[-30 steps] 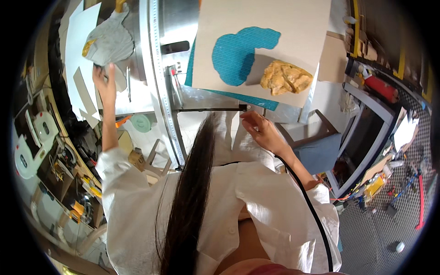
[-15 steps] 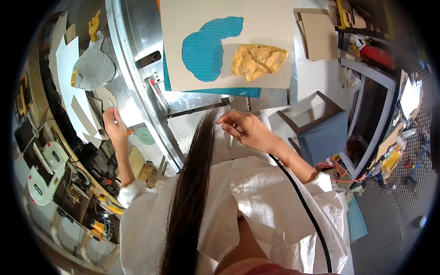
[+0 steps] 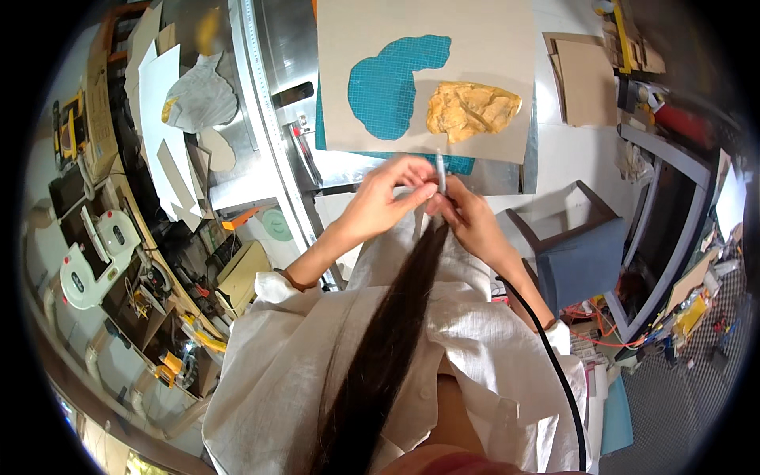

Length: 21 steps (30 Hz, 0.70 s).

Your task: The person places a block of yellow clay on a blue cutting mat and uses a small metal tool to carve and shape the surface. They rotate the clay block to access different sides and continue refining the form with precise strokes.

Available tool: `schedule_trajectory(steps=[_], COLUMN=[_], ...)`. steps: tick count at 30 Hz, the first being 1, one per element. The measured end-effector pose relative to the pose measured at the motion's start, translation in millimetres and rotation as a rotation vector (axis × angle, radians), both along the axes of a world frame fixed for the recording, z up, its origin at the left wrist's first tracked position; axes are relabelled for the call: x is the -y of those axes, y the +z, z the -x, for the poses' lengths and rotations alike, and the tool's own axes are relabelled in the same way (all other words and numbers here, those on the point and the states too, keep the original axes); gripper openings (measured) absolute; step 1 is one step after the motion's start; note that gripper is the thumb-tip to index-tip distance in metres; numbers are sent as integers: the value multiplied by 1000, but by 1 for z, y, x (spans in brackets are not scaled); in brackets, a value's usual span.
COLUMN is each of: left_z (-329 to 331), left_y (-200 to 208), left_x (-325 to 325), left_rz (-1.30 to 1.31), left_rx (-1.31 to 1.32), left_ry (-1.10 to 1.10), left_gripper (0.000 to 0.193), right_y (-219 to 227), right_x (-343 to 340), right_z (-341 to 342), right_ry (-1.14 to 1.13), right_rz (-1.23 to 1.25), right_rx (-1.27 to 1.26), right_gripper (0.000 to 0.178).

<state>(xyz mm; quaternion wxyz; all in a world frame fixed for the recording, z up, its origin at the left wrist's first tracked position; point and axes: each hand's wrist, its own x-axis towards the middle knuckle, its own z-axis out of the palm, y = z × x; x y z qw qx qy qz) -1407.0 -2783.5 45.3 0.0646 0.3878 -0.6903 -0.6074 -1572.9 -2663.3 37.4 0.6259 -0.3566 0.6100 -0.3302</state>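
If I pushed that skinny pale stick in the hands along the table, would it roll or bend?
The slim pale stick might roll, since it looks long and narrow, though I can't tell if it's round. It probably won't bend easily, as it looks quite straight. It's likely light, being so thin.

No readable text or numbers

Floor (image 3: 570, 154): pale, with dark patterned matting (image 3: 673, 408) at lower right
Chair (image 3: 582, 273): blue-grey cover, dark frame
Worktop (image 3: 289, 51): metal, reflecting bright light
Right side: grey angular frame (image 3: 671, 164) beyond the chair
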Motion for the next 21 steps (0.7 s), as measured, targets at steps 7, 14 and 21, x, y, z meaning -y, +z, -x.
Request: schedule_trajectory(steps=[7, 14, 21], left_z=[-39, -43, -47], left_y=[-95, -109, -110], left_x=[84, 97, 103], left_rz=[707, 605, 548], left_rx=[467, 614, 510], left_ry=[371, 438, 547], left_gripper=[73, 72, 66], right_y=[-32, -72, -74], right_x=[-44, -91, -43], right_z=[35, 84, 37], right_ry=[-443, -779, -614], right_rz=[-193, -116, 153], right_rx=[-25, -296, -480], right_gripper=[20, 25, 30])
